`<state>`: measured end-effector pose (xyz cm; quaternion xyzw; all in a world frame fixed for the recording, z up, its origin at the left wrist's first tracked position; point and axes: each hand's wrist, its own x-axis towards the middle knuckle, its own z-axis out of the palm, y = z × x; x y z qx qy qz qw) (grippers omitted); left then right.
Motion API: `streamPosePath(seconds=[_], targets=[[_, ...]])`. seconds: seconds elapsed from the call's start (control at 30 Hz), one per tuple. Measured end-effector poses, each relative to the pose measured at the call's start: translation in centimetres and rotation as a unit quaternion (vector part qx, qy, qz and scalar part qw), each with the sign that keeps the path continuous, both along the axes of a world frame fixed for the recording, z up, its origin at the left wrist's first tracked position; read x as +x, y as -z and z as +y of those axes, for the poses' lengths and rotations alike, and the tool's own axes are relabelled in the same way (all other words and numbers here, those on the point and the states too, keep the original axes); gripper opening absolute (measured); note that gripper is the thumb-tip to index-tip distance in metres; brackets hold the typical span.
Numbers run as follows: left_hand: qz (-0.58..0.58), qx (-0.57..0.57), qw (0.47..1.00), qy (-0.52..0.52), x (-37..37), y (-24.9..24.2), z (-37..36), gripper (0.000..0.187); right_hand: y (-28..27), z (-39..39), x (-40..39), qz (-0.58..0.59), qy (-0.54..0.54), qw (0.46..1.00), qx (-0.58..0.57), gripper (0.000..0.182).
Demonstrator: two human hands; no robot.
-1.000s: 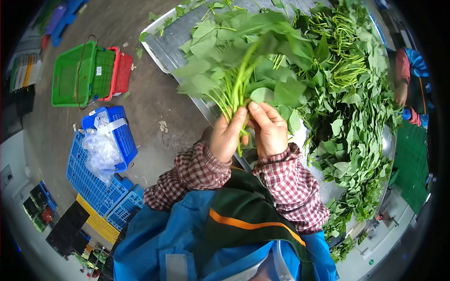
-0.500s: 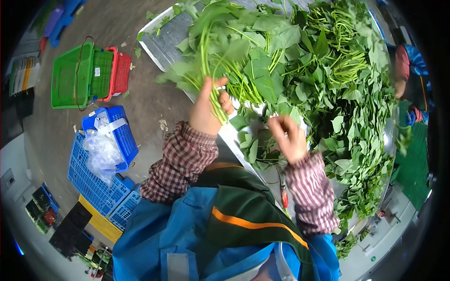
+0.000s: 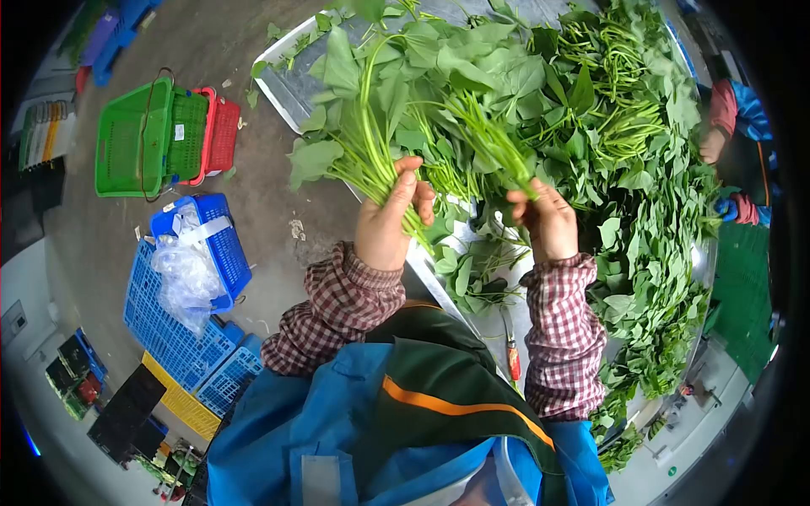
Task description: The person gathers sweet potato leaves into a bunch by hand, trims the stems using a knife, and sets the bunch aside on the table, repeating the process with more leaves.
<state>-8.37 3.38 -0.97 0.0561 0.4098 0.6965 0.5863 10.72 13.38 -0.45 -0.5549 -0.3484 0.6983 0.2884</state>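
Observation:
My left hand [image 3: 395, 221] is closed around the stems of a bunch of leafy greens [image 3: 369, 139], whose leaves fan out up and to the left. In my right hand [image 3: 546, 218], thumb and fingers pinch the stem ends of a second, smaller bunch [image 3: 494, 143], partly blurred. Both bunches are held above the near edge of the metal table. Beyond my hands spreads a large heap of leafy greens [image 3: 637, 202]. A knife with a red handle [image 3: 513, 358] lies below my right hand, and a few loose leaves [image 3: 472, 274] are between my wrists.
Green baskets [image 3: 135, 139] and a red basket [image 3: 221, 135] stand on the floor to the left. Nearer are a blue basket [image 3: 226, 257] with clear plastic bags [image 3: 184, 278] and blue crates [image 3: 164, 320]. A co-worker's hand [image 3: 714, 145] is at the table's right side.
My right hand has risen and now holds a small bunch of greens; before, it held none visibly. My left hand has shifted slightly right and down with its bunch. The co-worker's hands have moved.

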Motion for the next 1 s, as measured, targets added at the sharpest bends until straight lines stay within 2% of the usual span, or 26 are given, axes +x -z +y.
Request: streamPosePath(seconds=[0.03, 0.1, 0.13, 0.2, 0.23, 0.3, 0.33, 0.37, 0.43, 0.47, 0.57, 0.6, 0.63, 0.7, 0.77, 0.8, 0.83, 0.9, 0.93, 0.97, 1.0], targets=[[0.003, -0.001, 1.000, -0.008, 0.2, -0.2, -0.1, 0.026, -0.9, 0.2, -0.4, 0.027, 0.075, 0.997, -0.019, 0.026], [0.032, 0.004, 0.999, -0.019, 0.3, -0.3, -0.1, 0.028, -5.7, -0.6, -1.8, 0.196, 0.114, 0.974, -0.019, 0.026], [0.058, 0.009, 0.998, -0.014, 0.4, -0.3, -0.3, 0.029, -7.0, -0.9, -2.9, 0.198, 0.159, 0.967, -0.021, 0.025], [0.093, 0.011, 0.996, 0.001, 0.5, -0.1, -0.3, 0.031, -6.2, -1.2, -3.1, -0.018, 0.018, 0.999, 0.041, 0.021], [0.089, -0.008, 0.996, 0.014, 0.8, -0.3, -0.2, 0.032, -5.4, -1.4, -3.1, -0.129, -0.052, 0.988, 0.073, 0.020], [0.077, -0.051, 0.995, 0.035, 1.7, -0.8, -0.2, 0.032, -2.6, -3.9, -4.0, -0.056, -0.078, 0.989, 0.112, 0.014], [0.062, -0.063, 0.996, 0.030, 2.2, -0.5, -0.4, 0.032, -2.2, -5.1, -4.9, -0.080, -0.108, 0.975, 0.179, 0.012], [0.060, -0.027, 0.997, 0.041, 2.2, -0.1, -0.4, 0.029, -2.3, -5.9, -5.7, -0.093, -0.114, 0.979, 0.140, 0.012], [0.069, -0.059, 0.995, 0.041, 2.0, 0.2, -0.3, 0.025, -2.0, -6.4, -6.4, 0.015, -0.084, 0.995, 0.058, 0.013], [0.033, -0.068, 0.997, 0.024, 2.0, 0.2, -0.3, 0.023, -2.1, -6.8, -6.2, 0.017, -0.076, 0.994, 0.074, 0.013], [-0.048, -0.082, 0.995, -0.015, 1.7, -0.1, 0.0, 0.019, -1.4, -7.8, -3.8, 0.033, -0.124, 0.956, 0.262, 0.011], [-0.053, -0.079, 0.995, -0.014, 0.9, -0.2, 0.2, 0.018, -1.7, -7.9, -2.0, 0.030, -0.170, 0.957, 0.234, 0.010], [-0.058, -0.076, 0.995, -0.012, 0.3, -0.2, 0.3, 0.017, -2.2, -7.1, 0.4, -0.020, -0.288, 0.952, 0.101, 0.013], [-0.072, -0.059, 0.995, 0.019, -0.4, 0.0, -0.2, 0.016, -1.0, -4.7, 3.5, -0.222, -0.459, 0.854, 0.109, 0.027], [-0.054, -0.069, 0.995, 0.057, -0.4, -0.2, -0.1, 0.015, -1.6, -4.0, 1.4, -0.287, -0.339, 0.858, 0.255, 0.043], [-0.060, -0.045, 0.995, 0.072, -0.2, 0.0, -0.3, 0.016, -2.3, -3.9, -1.4, -0.128, -0.231, 0.923, 0.279, 0.052], [-0.025, -0.044, 0.996, 0.075, 0.1, -0.2, -0.4, 0.016, -3.7, -3.8, -4.2, -0.047, -0.169, 0.964, 0.202, 0.049], [0.049, -0.034, 0.995, 0.079, 0.7, -0.8, -0.4, 0.016, -1.9, -2.3, -6.1, 0.073, -0.223, 0.968, 0.091, 0.042], [0.094, -0.083, 0.990, 0.065, 0.4, -0.7, -0.4, 0.017, -1.5, -1.1, -5.8, 0.000, -0.187, 0.981, 0.059, 0.038], [0.149, -0.085, 0.985, 0.026, -0.1, -0.3, -0.5, 0.017, -1.1, 0.3, -4.8, -0.074, -0.153, 0.985, 0.025, 0.035], [0.203, -0.090, 0.975, -0.015, -0.7, 0.2, -0.7, 0.017, 0.5, 1.1, -3.4, -0.112, -0.050, 0.989, 0.084, 0.028]])
